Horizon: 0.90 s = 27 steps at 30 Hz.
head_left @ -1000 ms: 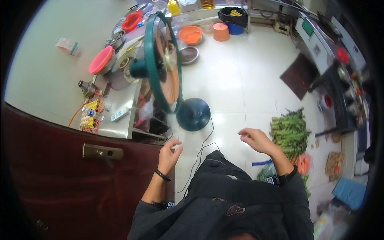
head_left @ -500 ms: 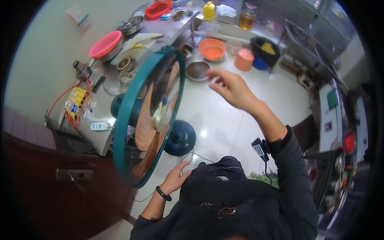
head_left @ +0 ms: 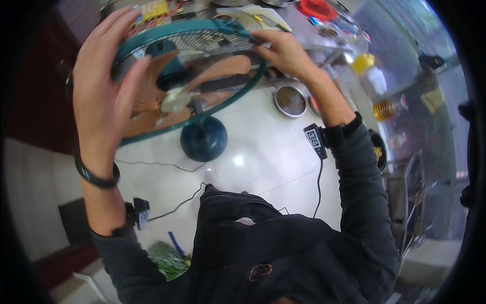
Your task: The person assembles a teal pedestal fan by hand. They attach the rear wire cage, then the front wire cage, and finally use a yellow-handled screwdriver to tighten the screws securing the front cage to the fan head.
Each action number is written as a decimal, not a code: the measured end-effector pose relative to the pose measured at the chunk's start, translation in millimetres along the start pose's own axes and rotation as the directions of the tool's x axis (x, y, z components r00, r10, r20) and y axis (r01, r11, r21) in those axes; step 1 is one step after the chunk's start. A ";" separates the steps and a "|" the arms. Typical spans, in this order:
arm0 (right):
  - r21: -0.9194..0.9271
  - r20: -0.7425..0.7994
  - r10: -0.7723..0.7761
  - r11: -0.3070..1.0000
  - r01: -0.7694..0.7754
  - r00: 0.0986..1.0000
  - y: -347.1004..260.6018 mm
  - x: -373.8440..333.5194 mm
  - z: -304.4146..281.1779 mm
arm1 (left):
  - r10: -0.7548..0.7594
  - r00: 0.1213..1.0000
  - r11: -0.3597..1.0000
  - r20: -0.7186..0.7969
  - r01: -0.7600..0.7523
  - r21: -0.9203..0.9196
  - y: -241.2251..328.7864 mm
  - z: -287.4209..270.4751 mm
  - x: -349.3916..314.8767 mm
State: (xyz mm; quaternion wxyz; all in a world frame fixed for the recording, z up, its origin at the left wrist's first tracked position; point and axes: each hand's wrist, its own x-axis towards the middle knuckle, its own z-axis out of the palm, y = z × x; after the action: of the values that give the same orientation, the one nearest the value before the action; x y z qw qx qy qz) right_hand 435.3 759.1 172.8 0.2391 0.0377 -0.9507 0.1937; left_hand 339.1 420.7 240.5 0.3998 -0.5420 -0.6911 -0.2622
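Observation:
A pedestal fan stands in front of me, its dark green ring (head_left: 230, 105) facing me at a tilt. Behind its brown blades (head_left: 223, 69) shows a wire grille (head_left: 200, 40), and a pale hub (head_left: 176, 101) sits at the centre. Its round dark base (head_left: 204, 139) rests on the floor. My right hand (head_left: 287, 53) has its thumb and fingers closed around the ring's upper right edge, by a clip. Raised at the fan's left side, my left hand (head_left: 106, 86) has its fingers stretched out, slightly blurred, and covers part of the ring. Whether it touches the ring I cannot tell.
Beyond the fan is a worktop with a knife (head_left: 273, 22) and a red basket (head_left: 318, 9). A metal bowl (head_left: 290, 101) sits on the floor to the right. Cables (head_left: 167, 163) cross the tiles, and leafy greens (head_left: 169, 259) lie at lower left.
My left hand has risen from beside my waist to the fan's left side. My right hand, free in the air before, now grips the ring. The view has turned toward the fan.

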 end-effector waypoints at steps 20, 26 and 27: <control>0.116 0.051 0.039 0.992 -0.045 0.998 -3.6 -18.9 -12.6 | -0.171 0.958 0.970 0.231 0.123 0.208 16.6 29.5 10.2; 0.213 0.035 0.023 0.977 -0.029 0.999 -0.2 -21.7 -11.3 | -0.058 0.998 0.988 -0.008 0.059 0.140 29.4 23.0 -10.3; 0.238 0.035 0.018 0.971 -0.026 0.999 2.0 -22.2 -10.7 | -0.101 0.995 0.993 -0.024 0.102 0.058 38.4 18.1 -25.5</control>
State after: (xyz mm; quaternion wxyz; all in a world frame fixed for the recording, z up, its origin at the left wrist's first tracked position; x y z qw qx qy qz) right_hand 459.3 764.6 170.4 0.2152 0.0589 -0.9246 0.3087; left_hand 373.4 431.9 206.6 0.4090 -0.4912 -0.7211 -0.2671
